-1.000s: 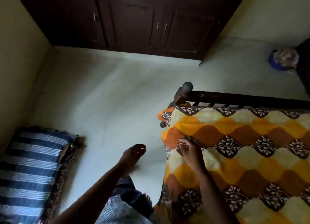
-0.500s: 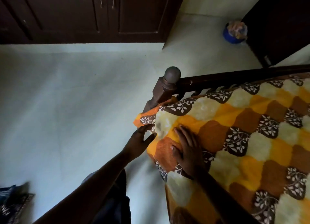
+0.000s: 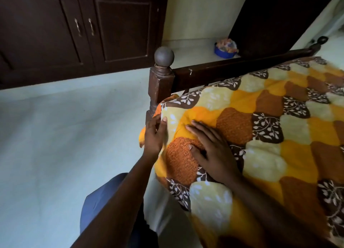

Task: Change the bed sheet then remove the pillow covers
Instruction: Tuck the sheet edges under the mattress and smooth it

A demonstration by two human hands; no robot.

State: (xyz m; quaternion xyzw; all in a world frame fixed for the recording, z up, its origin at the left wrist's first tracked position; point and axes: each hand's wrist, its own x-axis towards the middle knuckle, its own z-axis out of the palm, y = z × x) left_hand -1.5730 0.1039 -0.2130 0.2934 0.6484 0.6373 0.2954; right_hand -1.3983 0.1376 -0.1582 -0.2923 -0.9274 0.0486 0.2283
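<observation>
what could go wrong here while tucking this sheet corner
1. The left hand works at the bed sheet corner right beside the bedpost; fingers may get pinched against the wood.
2. An orange flap of sheet hangs loose beside that hand, so the corner may end up bunched.
3. The right hand presses flat on top; pulling against it could wrinkle the sheet.

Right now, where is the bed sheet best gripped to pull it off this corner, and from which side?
Probably the loose corner of the bed sheet, hanging beside the bedpost, approached from the floor side; elsewhere it lies flat, pinned under the right hand.
</observation>
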